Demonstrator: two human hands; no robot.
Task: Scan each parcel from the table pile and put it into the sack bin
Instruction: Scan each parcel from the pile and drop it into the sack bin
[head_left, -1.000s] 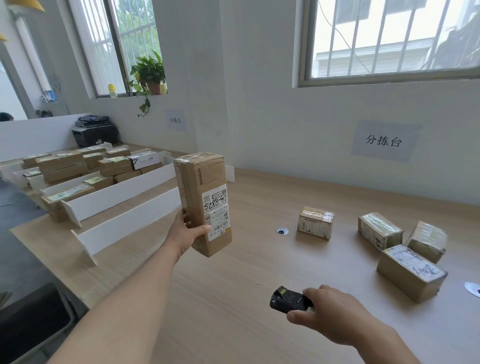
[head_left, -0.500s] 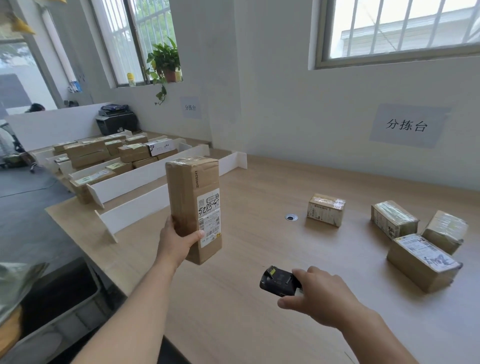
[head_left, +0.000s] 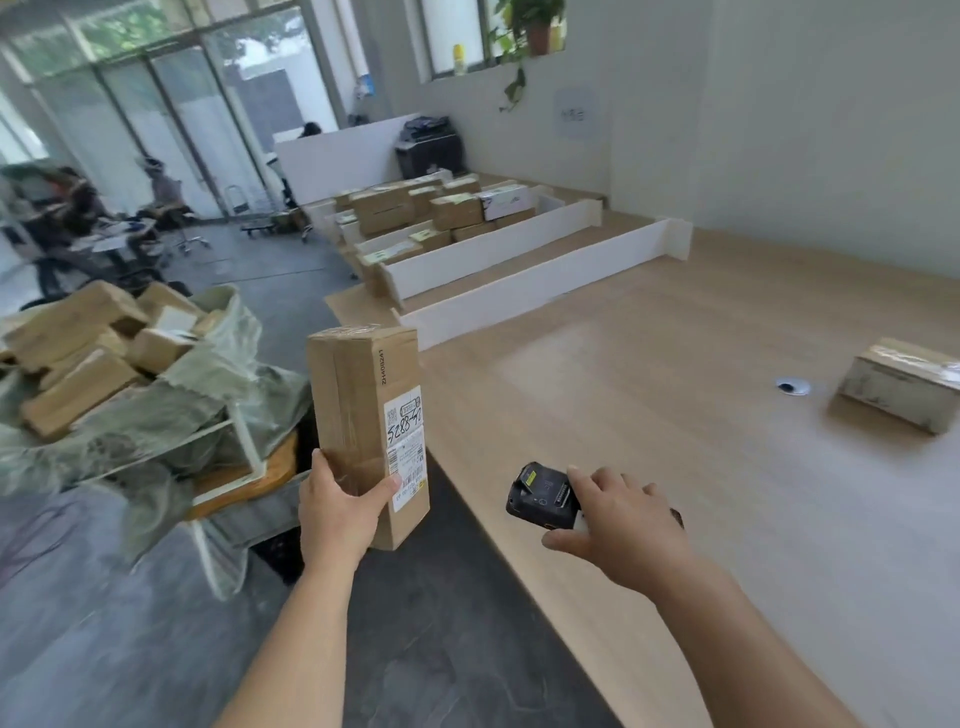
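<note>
**So, looks like drop time is coming up**

Half a second ago the view faced the wall and the pile. Now it has swung left and the sack bin (head_left: 244, 364) is in sight, heaped with brown boxes (head_left: 78, 384). The left grip (head_left: 340, 506) is wrapped round the lower end of the tall parcel (head_left: 363, 415), which is upright with its label side turned right. The parcel now hangs past the counter (head_left: 675, 441) edge over the grey floor (head_left: 104, 623) (beside the sack, not over it yet). The right grip (head_left: 618, 525) is still clenched round the black scanner (head_left: 543, 491).

My guess: the scan's done and the drop comes next.

Only one small parcel (head_left: 904, 384) of the pile shows, far right near a cable hole (head_left: 792, 386). Behind are white dividers (head_left: 519, 270) with more boxes, big windows (head_left: 156, 130), a potted plant (head_left: 535, 26) and blurry people (head_left: 67, 208) at desks.
</note>
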